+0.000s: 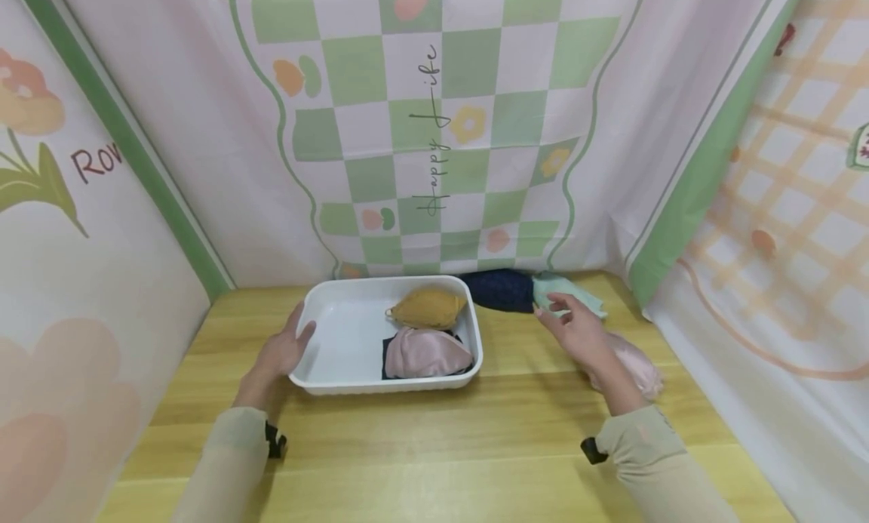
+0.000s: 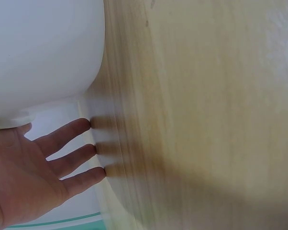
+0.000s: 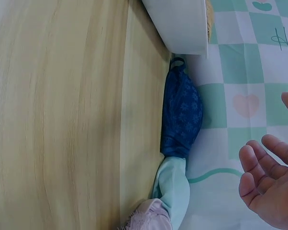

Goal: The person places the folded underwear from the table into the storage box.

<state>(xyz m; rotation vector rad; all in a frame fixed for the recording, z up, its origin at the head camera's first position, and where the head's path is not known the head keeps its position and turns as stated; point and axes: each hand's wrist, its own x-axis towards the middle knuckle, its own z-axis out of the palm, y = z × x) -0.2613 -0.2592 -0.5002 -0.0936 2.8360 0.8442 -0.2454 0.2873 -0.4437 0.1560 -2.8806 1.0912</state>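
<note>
Beige sleeves (image 1: 227, 463); wood-grain table (image 1: 434, 455) under white tray (image 1: 342, 338); green-checked cloth (image 1: 475, 63) behind

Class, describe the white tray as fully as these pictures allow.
The white tray is an open rectangle with rounded corners, a raised rim and smooth walls, plastic by its look. It stands flat on the wood-grained table. The left hand rests at its left end, thumb over the rim. Its right half holds a mustard cloth bundle and a pink bundle over dark cloth.

On the tabletop (image 1: 434, 451), a tray (image 1: 342, 334) and touching navy cloth (image 1: 498, 290) and mint cloth (image 1: 577, 289) lie by the far edge, pink cloth (image 1: 640, 364) near the right.
</note>
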